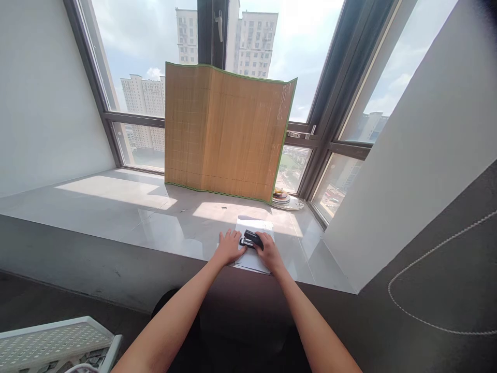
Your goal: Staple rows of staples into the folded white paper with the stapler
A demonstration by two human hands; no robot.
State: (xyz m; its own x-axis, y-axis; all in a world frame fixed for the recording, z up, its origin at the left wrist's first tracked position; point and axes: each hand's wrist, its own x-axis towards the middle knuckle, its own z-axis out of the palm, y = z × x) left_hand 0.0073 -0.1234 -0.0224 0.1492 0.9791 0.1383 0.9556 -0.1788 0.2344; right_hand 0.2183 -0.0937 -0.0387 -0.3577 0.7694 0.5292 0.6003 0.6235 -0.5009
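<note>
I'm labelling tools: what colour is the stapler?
The stapler is mostly black, as the head view shows.

The pale windowsill (116,228) (sunlit in patches) bears white paper (254,259), an upright tan mat (236,134) and stacked discs (286,202).

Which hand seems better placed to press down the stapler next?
Probably the right hand: it grips the black stapler over the paper. The left hand lies spread at the paper's left edge, seemingly better suited to steadying it.
</note>
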